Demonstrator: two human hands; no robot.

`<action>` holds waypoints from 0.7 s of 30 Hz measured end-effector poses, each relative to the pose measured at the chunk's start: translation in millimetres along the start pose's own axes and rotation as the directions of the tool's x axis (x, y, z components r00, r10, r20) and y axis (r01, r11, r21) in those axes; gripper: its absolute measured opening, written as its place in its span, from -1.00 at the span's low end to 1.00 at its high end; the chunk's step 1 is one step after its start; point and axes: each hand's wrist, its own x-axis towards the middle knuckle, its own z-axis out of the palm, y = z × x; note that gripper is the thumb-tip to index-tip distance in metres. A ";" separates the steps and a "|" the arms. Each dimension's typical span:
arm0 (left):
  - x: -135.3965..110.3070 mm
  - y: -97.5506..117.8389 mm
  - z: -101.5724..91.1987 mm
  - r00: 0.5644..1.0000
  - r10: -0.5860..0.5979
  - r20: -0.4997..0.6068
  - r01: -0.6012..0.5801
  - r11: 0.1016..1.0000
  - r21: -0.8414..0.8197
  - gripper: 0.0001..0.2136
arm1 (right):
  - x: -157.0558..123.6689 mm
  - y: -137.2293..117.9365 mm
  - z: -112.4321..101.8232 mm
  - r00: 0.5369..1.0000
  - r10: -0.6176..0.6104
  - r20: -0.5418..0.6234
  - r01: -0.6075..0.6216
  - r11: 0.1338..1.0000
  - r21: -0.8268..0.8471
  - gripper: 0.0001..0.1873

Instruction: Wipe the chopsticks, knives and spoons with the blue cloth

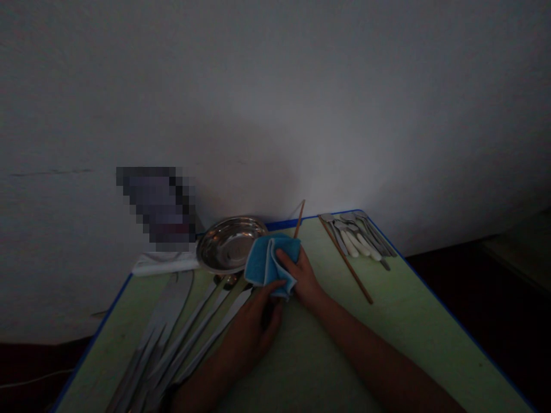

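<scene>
A folded blue cloth with pale edges [269, 258] is held between my two hands above the table. My right hand [306, 281] is closed on the cloth from the right, with its thumb across the folds. A thin brown chopstick [300, 218] sticks up out of the cloth's far side; its lower part is hidden. My left hand [258, 321] is closed on the cloth's near lower edge, its fingertips among the folds. Another brown chopstick [346, 261] lies on the table to the right of my hands.
Behind the cloth stands a shiny metal bowl [232, 244] near the wall. Long metal utensils [193, 321] lie on the left, beside a white folded item [166, 263]. Several spoons and other cutlery [357, 235] lie at the far right of the blue-edged table [413, 332].
</scene>
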 end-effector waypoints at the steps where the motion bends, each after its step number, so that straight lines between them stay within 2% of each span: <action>1: 0.3 0.4 0.3 1.000 -0.015 0.007 0.015 1.000 -0.017 -0.70 | -0.2 -0.2 0.1 1.000 -0.006 -0.005 0.006 1.000 -0.019 -0.60; 5: 0.9 0.9 1.1 0.998 -0.051 0.022 0.052 0.997 -0.064 -0.72 | 0.2 2.1 -0.2 0.999 -0.014 -0.036 0.011 0.997 -0.073 -0.59; 8: 1.1 0.5 1.5 0.998 -0.069 0.008 0.070 0.995 -0.075 -0.73 | 2.3 3.4 -0.2 0.997 0.018 -0.071 -0.022 0.998 -0.053 -0.56; 11: 1.2 -0.4 2.0 0.996 -0.089 -0.001 0.088 0.992 -0.087 -0.74 | 5.8 1.9 -0.1 0.986 0.118 -0.121 -0.116 0.993 0.028 -0.60; 15: 0.6 -2.0 1.7 0.998 -0.070 0.005 0.070 0.994 -0.081 -0.74 | 10.6 -0.2 -0.6 0.957 0.253 -0.143 -0.219 0.951 0.216 -0.63; 17: 0.5 -2.3 1.1 0.998 -0.053 0.018 0.054 0.996 -0.066 -0.72 | 11.5 -0.5 -0.8 0.955 0.261 -0.144 -0.221 0.943 0.248 -0.64; 21: 1.1 -1.4 -0.9 0.997 -0.042 0.059 0.045 0.998 -0.040 -0.66 | 9.1 -3.3 0.4 0.965 0.229 -0.131 -0.199 0.958 0.204 -0.65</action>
